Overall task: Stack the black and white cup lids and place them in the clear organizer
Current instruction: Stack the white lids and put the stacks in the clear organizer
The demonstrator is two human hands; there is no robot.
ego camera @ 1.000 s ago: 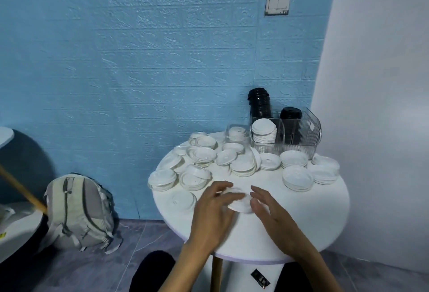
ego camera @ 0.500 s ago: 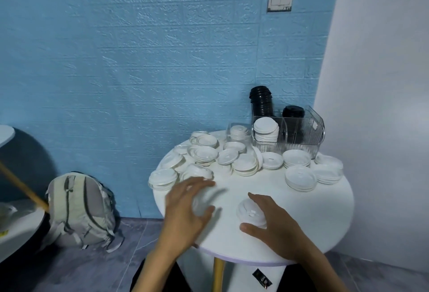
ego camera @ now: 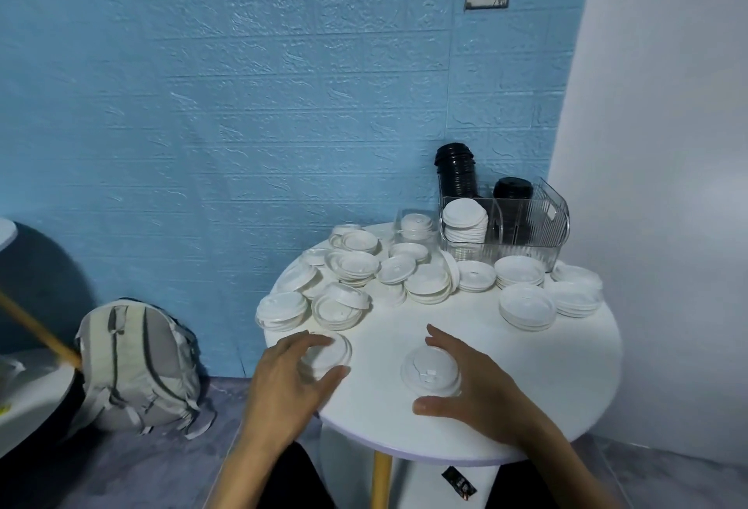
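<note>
Head view: our left hand (ego camera: 289,381) curls over a white lid (ego camera: 326,352) at the table (ego camera: 526,387) edge — gripping it. Our right hand (ego camera: 475,383) cups a second lid (ego camera: 431,371), fingers spread wide.
</note>
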